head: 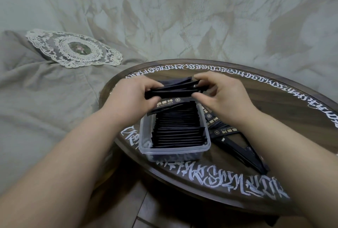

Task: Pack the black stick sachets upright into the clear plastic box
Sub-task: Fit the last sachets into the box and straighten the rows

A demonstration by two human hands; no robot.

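Both hands, my left hand point(133, 96) and right hand point(221, 94), grip a bundle of sachets point(175, 88) by its ends above the far end of the clear box point(146, 147), itself filled with upright packed sachets point(179, 129).

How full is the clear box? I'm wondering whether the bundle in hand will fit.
Nearly full: the clear plastic box holds a row of upright sachets along almost its whole length. A strip by its left wall stays free.

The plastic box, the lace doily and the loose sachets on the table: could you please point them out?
plastic box point(174, 151): head view, near rim.
lace doily point(73, 49): head view, centre.
loose sachets point(237, 146): head view, middle of pile.
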